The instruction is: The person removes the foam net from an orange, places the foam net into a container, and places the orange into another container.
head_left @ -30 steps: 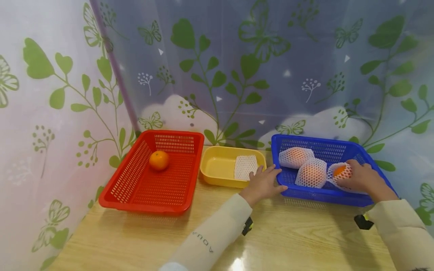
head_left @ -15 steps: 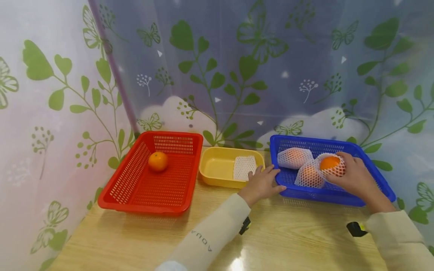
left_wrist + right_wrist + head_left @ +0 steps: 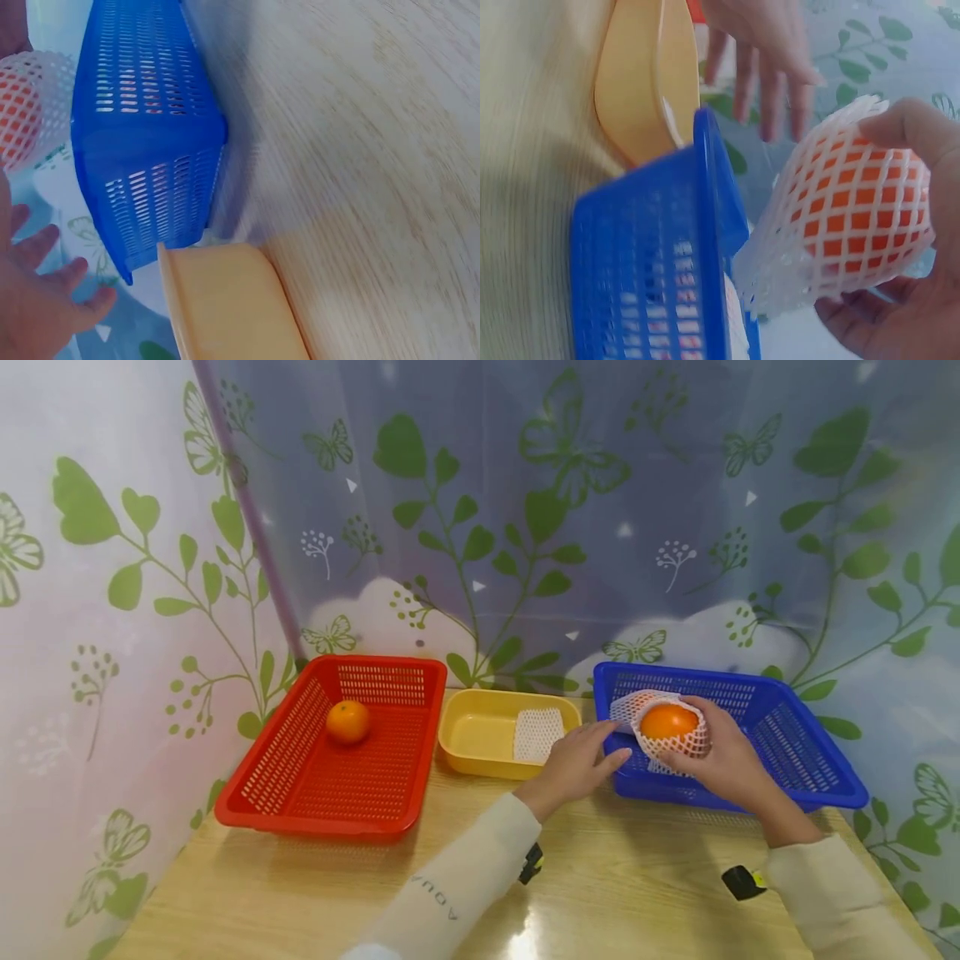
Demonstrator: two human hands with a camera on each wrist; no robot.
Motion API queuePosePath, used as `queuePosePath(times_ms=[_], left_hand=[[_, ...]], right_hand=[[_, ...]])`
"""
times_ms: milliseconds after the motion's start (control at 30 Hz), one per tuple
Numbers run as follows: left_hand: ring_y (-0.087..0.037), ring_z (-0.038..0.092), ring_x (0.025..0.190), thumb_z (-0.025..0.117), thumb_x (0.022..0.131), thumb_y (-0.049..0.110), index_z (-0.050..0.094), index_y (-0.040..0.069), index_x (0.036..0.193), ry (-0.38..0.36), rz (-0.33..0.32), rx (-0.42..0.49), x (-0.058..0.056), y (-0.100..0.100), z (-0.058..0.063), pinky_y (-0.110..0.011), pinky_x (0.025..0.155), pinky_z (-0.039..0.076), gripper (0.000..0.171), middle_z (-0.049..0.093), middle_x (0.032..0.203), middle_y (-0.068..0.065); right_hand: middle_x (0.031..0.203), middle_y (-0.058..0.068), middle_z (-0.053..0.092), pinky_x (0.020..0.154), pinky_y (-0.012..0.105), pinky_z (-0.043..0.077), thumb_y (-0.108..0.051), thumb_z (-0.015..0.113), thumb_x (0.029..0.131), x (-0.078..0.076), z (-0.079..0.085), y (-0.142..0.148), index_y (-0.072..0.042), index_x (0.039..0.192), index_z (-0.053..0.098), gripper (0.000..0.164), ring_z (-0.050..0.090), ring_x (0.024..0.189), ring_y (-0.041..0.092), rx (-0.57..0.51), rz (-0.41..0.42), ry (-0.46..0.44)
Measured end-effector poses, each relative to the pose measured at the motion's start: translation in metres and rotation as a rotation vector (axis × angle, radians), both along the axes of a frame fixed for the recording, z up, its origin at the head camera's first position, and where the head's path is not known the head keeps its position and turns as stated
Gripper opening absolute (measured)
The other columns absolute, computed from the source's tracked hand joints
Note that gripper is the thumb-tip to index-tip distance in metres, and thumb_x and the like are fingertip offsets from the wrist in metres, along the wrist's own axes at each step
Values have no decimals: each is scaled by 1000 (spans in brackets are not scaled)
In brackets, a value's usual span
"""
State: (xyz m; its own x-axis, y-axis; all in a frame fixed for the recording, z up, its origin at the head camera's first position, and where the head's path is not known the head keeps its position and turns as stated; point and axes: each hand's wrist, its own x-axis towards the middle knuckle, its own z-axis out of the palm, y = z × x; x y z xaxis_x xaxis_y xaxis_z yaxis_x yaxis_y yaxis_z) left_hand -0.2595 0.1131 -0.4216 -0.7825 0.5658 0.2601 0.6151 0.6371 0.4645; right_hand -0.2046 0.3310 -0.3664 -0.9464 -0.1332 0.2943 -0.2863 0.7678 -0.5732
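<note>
One orange fruit [image 3: 667, 722] — glossy, white-netted, right hand [image 3: 722, 760] gripping it, left hand [image 3: 573, 763] spread

Orange fruit [image 3: 667, 722], white latticed net [image 3: 784, 259]

A bare left hand [image 3: 34, 311], its fingers spread, near a blue plastic basket with slotted walls [image 3: 142, 135].
A rounded orange-red fruit in a white mesh sleeve [image 3: 19, 112] meets the left edge; reddish patches show through the slots. A smooth yellow-orange plastic tray [image 3: 232, 300], partly cropped, stands by the basket on a pale wood-grain tabletop [image 3: 375, 187].
</note>
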Motion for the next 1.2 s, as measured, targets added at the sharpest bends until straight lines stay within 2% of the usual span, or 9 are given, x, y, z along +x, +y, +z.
queuePosePath(times_ms=[67, 133, 200, 300, 433, 633, 733, 967, 1200], left_hand=[[-16, 55, 117, 39, 102, 50, 36, 16, 150, 2, -42, 94, 0, -5, 2, -32, 103, 43, 59, 57, 133, -3], [-17, 56, 116, 42, 101, 49, 32, 16, 152, -18, -60, 165, 0, -10, 4, -32, 103, 43, 61, 57, 133, -5], [-18, 54, 120, 46, 100, 49, 28, 19, 154, -48, -66, 213, 0, -17, 5, -34, 105, 42, 64, 54, 138, -5], [-22, 37, 139, 52, 98, 47, 24, 24, 155, -93, -66, 272, 0, -30, 6, -43, 112, 33, 67, 35, 155, -2], [-21, 37, 139, 57, 97, 43, 24, 28, 155, -99, -95, 325, 3, -47, 7, -48, 110, 35, 68, 34, 155, 1], [-21, 50, 126, 60, 97, 33, 30, 22, 153, -110, -207, 446, 4, -69, 3, -39, 104, 43, 65, 38, 153, -3], [-21, 49, 127, 61, 96, 32, 34, 22, 151, -139, -224, 495, 6, -77, 2, -41, 105, 43, 62, 40, 151, -3], [-25, 51, 126, 69, 92, 25, 39, 18, 145, -266, -202, 517, 16, -93, 11, -42, 105, 43, 61, 44, 148, -3], [-28, 53, 124, 71, 90, 22, 34, 14, 150, -350, -219, 463, 24, -107, 12, -36, 103, 44, 70, 45, 147, -10]], right_hand=[[131, 29, 41, 82, 59, 50, -23, 76, 84, 0, -1, -8, 0, 147, 29, 82, 52, 106, 42, -48, 28, -5], [133, 28, 41, 84, 58, 50, -22, 76, 85, 0, -1, -16, -3, 149, 28, 82, 52, 109, 42, -96, 60, -13], [134, 25, 42, 85, 53, 52, -21, 76, 85, -1, -2, -23, -7, 150, 27, 82, 52, 111, 40, -138, 94, -21], [134, 22, 44, 82, 37, 55, -16, 76, 85, -3, -5, -36, -11, 150, 28, 81, 54, 109, 37, -189, 154, -23], [130, 19, 49, 76, 23, 53, -15, 76, 85, -2, -9, -51, -10, 149, 29, 80, 57, 102, 29, -199, 186, -28], [129, 17, 52, 81, 29, 54, -20, 74, 87, -3, -16, -70, -7, 147, 32, 74, 58, 103, 28, -209, 215, -60], [130, 18, 52, 83, 34, 55, -20, 73, 88, 0, -17, -78, -8, 149, 31, 75, 59, 106, 31, -247, 226, -100], [131, 21, 52, 96, 54, 47, -17, 72, 89, 6, -20, -88, -5, 148, 28, 74, 55, 116, 37, -325, 252, -165], [127, 18, 54, 88, 31, 53, -14, 73, 88, 9, -36, -96, -4, 142, 37, 66, 60, 108, 31, -374, 329, -172]])
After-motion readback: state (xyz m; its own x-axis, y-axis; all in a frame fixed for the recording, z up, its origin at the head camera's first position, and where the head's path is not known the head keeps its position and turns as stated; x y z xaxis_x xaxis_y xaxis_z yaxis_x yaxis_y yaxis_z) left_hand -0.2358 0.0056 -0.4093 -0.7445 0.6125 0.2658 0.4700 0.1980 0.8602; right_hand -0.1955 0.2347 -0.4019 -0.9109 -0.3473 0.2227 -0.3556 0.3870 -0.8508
